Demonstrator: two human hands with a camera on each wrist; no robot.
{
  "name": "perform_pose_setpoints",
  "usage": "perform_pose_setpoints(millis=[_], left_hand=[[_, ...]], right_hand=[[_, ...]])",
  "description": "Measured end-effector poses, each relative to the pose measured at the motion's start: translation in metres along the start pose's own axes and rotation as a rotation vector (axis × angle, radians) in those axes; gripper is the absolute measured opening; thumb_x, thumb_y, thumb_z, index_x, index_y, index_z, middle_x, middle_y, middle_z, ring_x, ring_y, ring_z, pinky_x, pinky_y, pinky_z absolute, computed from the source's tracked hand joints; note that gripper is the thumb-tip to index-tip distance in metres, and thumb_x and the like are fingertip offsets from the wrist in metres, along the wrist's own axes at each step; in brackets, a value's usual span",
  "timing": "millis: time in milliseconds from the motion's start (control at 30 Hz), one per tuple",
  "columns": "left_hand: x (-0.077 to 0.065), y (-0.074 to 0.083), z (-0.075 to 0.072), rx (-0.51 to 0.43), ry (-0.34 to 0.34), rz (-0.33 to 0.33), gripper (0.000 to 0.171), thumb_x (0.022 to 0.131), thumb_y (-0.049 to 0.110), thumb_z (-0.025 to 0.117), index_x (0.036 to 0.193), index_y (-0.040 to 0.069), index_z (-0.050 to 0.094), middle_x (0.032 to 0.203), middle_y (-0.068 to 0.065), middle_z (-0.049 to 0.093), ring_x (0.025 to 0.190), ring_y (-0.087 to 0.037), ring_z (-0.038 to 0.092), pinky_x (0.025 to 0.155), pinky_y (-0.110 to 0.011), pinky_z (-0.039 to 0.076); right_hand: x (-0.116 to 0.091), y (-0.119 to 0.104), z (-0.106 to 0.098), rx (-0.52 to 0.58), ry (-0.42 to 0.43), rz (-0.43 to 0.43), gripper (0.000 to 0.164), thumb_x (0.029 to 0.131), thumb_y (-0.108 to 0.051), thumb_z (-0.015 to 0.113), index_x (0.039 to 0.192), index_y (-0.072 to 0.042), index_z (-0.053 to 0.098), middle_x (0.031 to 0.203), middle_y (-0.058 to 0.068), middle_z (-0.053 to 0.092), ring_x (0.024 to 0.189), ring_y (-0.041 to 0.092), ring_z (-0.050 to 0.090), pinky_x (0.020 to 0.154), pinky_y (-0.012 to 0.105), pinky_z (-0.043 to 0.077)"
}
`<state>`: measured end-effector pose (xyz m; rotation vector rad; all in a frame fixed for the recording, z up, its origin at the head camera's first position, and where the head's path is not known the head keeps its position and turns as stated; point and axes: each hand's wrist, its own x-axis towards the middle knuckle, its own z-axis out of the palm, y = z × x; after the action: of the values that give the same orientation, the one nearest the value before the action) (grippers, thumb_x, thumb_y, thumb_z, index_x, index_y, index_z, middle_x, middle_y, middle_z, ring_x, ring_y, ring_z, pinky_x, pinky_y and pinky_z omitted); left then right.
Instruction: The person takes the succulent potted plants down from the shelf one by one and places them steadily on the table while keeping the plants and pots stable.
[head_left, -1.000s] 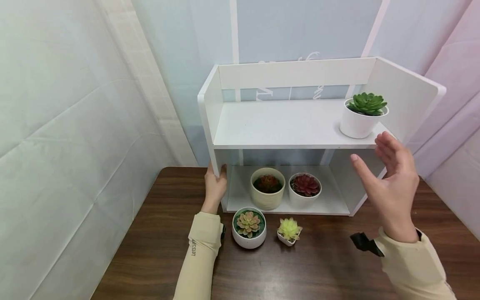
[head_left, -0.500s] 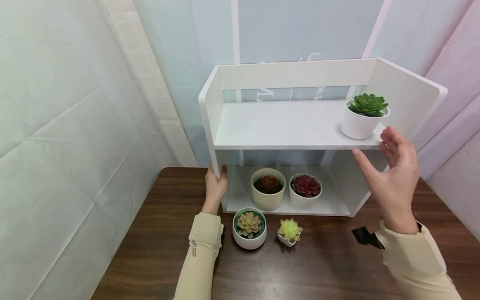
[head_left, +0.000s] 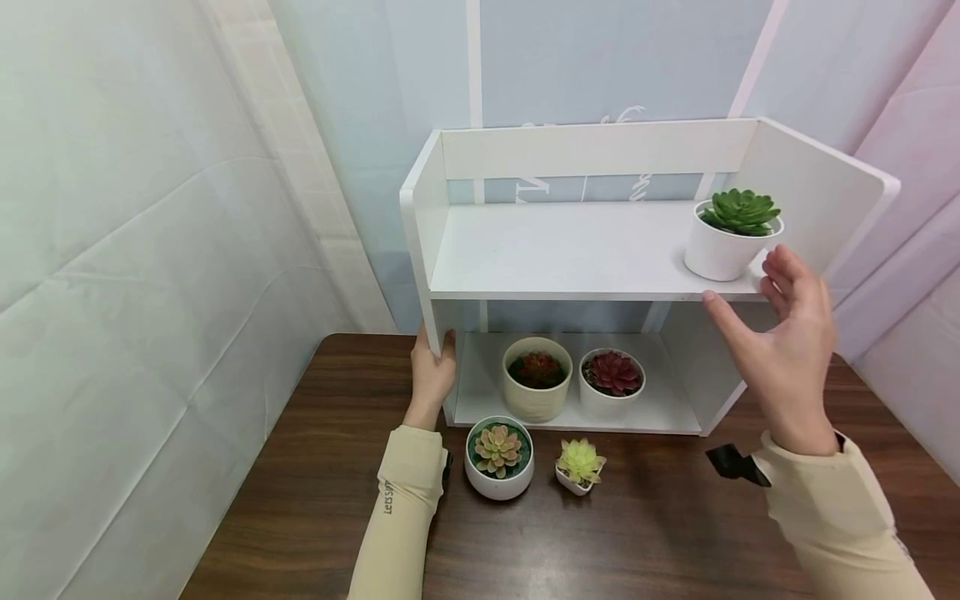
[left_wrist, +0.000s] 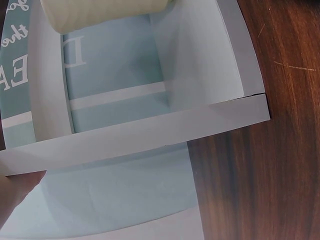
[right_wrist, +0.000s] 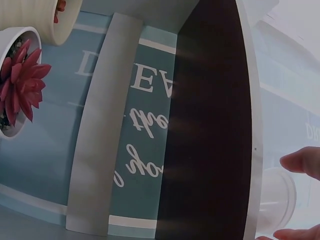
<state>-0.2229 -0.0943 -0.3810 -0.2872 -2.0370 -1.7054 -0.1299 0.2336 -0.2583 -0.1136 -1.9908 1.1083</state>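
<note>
My left hand grips the left side panel of a white two-tier shelf, thumb on the near side and fingers behind the panel. In the left wrist view only a bit of that hand shows at the lower left. My right hand is held with thumb and fingers spread, just in front of the upper board's right end. Closest to it is a green succulent in a white pot, standing upright on the upper board. In the right wrist view, thumb and fingertips appear beside this pot, with a gap at the thumb.
On the lower board stand a cream pot with a reddish plant and a white pot with a dark red succulent. A round white pot and a small yellow-green succulent sit on the wooden table in front.
My right hand has risen a little and come nearer the shelf's upper board and the green succulent's pot. The left hand stays on the side panel.
</note>
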Motion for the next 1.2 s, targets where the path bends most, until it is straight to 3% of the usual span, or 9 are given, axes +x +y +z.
perform_pose_setpoints(millis=[233, 467, 667, 967, 1200], left_hand=[[-0.001, 0.005, 0.001, 0.012, -0.010, -0.019, 0.042, 0.096, -0.003, 0.047, 0.137, -0.011, 0.039, 0.132, -0.034, 0.048, 0.125, -0.048, 0.045, 0.100, -0.062, 0.038], [-0.008, 0.038, -0.005, 0.012, -0.017, -0.001, 0.040, 0.095, -0.006, 0.047, 0.133, -0.015, 0.039, 0.128, -0.035, 0.049, 0.123, -0.051, 0.046, 0.099, -0.062, 0.039], [-0.009, 0.039, -0.005, 0.009, -0.014, -0.007, 0.039, 0.095, -0.005, 0.048, 0.133, -0.012, 0.042, 0.128, -0.034, 0.051, 0.123, -0.049, 0.048, 0.099, -0.061, 0.040], [-0.008, 0.040, -0.005, 0.006, -0.013, -0.001, 0.039, 0.095, -0.005, 0.047, 0.133, -0.015, 0.041, 0.128, -0.037, 0.049, 0.123, -0.052, 0.046, 0.100, -0.062, 0.039], [-0.008, 0.039, -0.005, 0.009, -0.012, 0.000, 0.039, 0.095, -0.005, 0.047, 0.133, -0.014, 0.042, 0.128, -0.037, 0.050, 0.122, -0.052, 0.047, 0.099, -0.062, 0.039]], right_hand=[[0.004, -0.005, 0.000, -0.051, -0.045, 0.026, 0.077, 0.077, -0.012, 0.079, 0.144, -0.013, 0.041, 0.137, 0.012, 0.046, 0.123, 0.017, 0.049, 0.105, 0.020, 0.039], [0.011, -0.010, 0.002, -0.104, -0.091, 0.063, 0.080, 0.078, -0.018, 0.077, 0.147, -0.011, 0.037, 0.139, 0.013, 0.046, 0.125, 0.021, 0.048, 0.106, 0.022, 0.038], [0.022, -0.010, 0.005, -0.114, -0.107, 0.068, 0.076, 0.077, -0.019, 0.079, 0.143, -0.016, 0.043, 0.129, 0.009, 0.050, 0.116, 0.013, 0.049, 0.104, 0.022, 0.040], [0.034, -0.012, 0.009, -0.061, -0.143, 0.137, 0.081, 0.080, -0.022, 0.075, 0.148, -0.016, 0.033, 0.147, 0.009, 0.041, 0.128, 0.013, 0.044, 0.109, 0.025, 0.036], [0.038, -0.012, 0.012, -0.061, -0.138, 0.148, 0.081, 0.079, -0.024, 0.076, 0.147, -0.017, 0.033, 0.146, 0.008, 0.041, 0.128, 0.011, 0.043, 0.110, 0.025, 0.035]])
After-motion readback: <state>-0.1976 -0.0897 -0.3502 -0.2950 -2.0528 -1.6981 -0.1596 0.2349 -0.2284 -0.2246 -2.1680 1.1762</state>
